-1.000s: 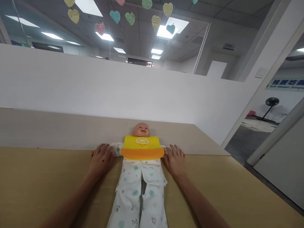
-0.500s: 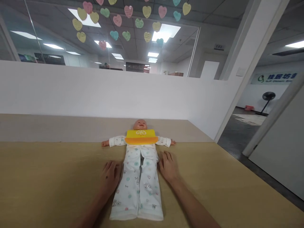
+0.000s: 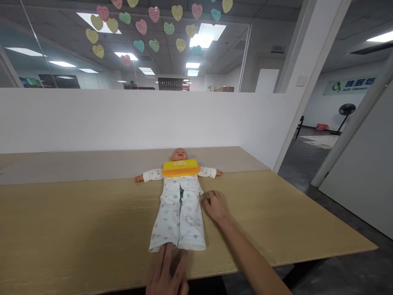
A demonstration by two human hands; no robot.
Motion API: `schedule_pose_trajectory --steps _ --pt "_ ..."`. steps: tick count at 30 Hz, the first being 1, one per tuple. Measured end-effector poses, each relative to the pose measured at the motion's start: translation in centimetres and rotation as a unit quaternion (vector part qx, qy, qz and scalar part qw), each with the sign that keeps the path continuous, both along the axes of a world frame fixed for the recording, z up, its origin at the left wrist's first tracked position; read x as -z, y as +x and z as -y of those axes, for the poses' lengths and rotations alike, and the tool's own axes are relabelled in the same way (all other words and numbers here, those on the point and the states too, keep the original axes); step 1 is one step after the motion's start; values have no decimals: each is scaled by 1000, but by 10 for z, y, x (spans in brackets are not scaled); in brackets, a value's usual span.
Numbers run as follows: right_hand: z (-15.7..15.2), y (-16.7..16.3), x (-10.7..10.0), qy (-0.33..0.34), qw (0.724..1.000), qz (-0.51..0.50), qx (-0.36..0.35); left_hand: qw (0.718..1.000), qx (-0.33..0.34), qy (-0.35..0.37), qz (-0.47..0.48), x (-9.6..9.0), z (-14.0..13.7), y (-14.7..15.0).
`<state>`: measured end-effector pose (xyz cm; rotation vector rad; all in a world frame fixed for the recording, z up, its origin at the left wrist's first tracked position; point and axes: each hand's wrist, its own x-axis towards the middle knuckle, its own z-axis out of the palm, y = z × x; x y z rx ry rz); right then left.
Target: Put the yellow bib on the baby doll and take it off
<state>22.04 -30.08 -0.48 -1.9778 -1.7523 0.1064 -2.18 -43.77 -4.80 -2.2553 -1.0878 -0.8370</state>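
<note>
A baby doll (image 3: 179,154) lies face up on the table, its arms spread to both sides. It wears a white patterned top and white patterned trousers (image 3: 190,217), with a yellow bib (image 3: 180,165) over the chest that has an orange pocket along its lower edge. My left hand (image 3: 168,272) is at the trouser hems, fingers apart and stretched toward the left leg's cuff; whether the fingertips touch the cloth I cannot tell. My right hand (image 3: 215,206) rests on the table beside the doll's right-hand hip in view, fingers loosely curved and holding nothing.
The wooden table (image 3: 276,213) ends at a near edge and a right corner. Behind it stands a white low wall (image 3: 123,119) with glass above, dotted with heart-shaped notes (image 3: 154,14). To the right are a doorway with a door (image 3: 362,172) and a standing fan (image 3: 346,110).
My left hand has moved from beside the doll's hip down to the trouser cuffs. My right hand stays beside the doll. The view has shifted, showing the table's near edge.
</note>
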Motion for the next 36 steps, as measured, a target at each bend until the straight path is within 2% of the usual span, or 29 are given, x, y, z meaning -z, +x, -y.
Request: schedule_pose_trajectory --steps 4,8,17,26,36 --pt "1 1 -1 -2 1000 -14 -2 999 -14 -21 -48 -10 -9 6" --pt "2 1 -4 2 1000 -16 4 998 -22 -41 -53 -10 -12 11" --pt "2 0 -5 5 1000 -24 1 996 -34 10 -76 -3 -12 10" --pt "-1 1 0 8 1000 -29 -1 998 -34 9 -54 1 -12 14" --pt "1 1 -3 6 1000 -23 -8 999 -7 -43 -3 8 -12 17"
